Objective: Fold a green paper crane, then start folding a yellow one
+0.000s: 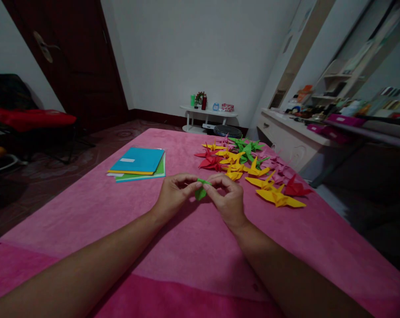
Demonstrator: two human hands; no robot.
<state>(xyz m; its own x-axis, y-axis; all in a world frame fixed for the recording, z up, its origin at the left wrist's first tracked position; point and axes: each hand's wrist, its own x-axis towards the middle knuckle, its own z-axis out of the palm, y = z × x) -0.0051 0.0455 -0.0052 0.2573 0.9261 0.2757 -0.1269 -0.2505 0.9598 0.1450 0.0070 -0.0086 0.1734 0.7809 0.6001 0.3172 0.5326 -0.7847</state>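
Both my hands meet over the middle of a pink cloth-covered table [87,212]. My left hand [172,194] and my right hand [227,196] each pinch a small folded piece of green paper [201,191] between fingertips. The paper is partly hidden by my fingers. Just beyond and to the right lie several folded paper cranes, yellow [279,198], red [211,162] and green [248,148].
A stack of coloured paper sheets [138,164], blue on top, lies to the left on the table. A red-cushioned chair [28,119] and dark door stand at the left. A white low shelf [208,114] sits at the far wall. A cluttered counter [319,128] runs along the right.
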